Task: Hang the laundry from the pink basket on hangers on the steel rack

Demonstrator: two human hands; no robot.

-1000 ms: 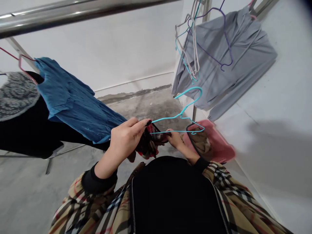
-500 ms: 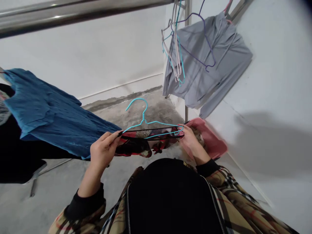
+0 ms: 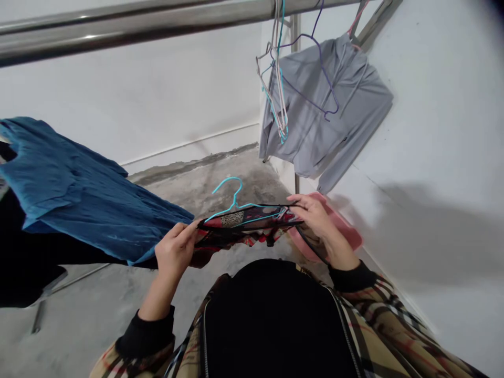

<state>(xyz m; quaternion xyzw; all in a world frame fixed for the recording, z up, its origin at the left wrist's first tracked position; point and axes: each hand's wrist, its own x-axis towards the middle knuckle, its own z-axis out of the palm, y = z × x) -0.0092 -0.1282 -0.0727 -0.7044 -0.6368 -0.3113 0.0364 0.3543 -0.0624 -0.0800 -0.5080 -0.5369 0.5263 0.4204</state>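
A dark red-and-black patterned garment [image 3: 252, 235] with black edging is stretched between my hands, around a light blue clothes hanger [image 3: 235, 197]. My left hand [image 3: 175, 249] is closed on the garment's left corner, where the hanger's left end is hidden. With thumb and fingers together, my right hand [image 3: 311, 218] pinches the black edging at the right, just past the hanger's right end. A thin black strap hangs below that hand. The hanger's hook stands up above the cloth.
A blue garment [image 3: 90, 184] hangs at left beside black cloth [image 3: 35, 262]. Overhead runs a metal rail [image 3: 157, 29]. Several empty hangers [image 3: 277, 94], including a purple one [image 3: 334, 79], hang before a grey hooded top [image 3: 303, 126]. A pink basin [image 3: 346, 228] sits behind my right hand.
My right hand has shifted from the hanger's right end to the black edging, drawing it outward. The hanger and garment sit slightly lower in view, and a strap now shows below my right hand.
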